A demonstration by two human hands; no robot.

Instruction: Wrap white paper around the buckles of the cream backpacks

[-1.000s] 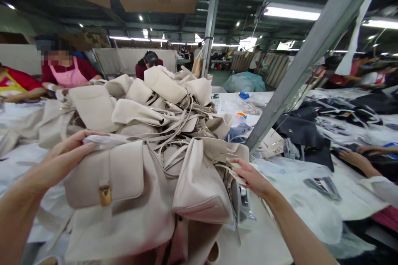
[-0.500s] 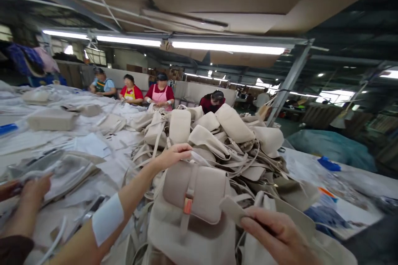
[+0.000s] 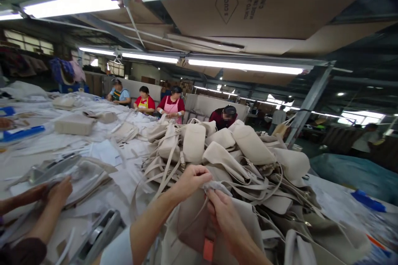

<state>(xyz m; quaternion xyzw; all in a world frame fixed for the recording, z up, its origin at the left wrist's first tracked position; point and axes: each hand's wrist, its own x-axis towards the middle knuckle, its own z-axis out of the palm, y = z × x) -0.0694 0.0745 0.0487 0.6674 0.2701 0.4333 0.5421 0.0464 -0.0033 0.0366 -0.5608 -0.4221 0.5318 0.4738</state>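
A beige bag (image 3: 250,219) stands upright in front of me, with an orange-coloured piece (image 3: 208,249) on its flap strap. At the bag's top, my left hand (image 3: 191,182) pinches the white-wrapped handle (image 3: 221,187) between thumb and fingers. Right beside it, my right hand (image 3: 222,211) is closed on the same handle, its forearm crossing in front of the flap. My hands partly hide the flap and the handle. A white band (image 3: 116,248) is round my left forearm.
A large pile of beige bags (image 3: 225,157) rises behind. At left, another person's hands (image 3: 57,192) work on a bag. A grey metal-like tool (image 3: 98,232) lies near my left forearm. Several people sit across the table; a metal post (image 3: 311,103) stands at right.
My right hand has left the light flat strap end at the bag's right side and come up to the handle beside my left hand. The view has tilted up and turned left.
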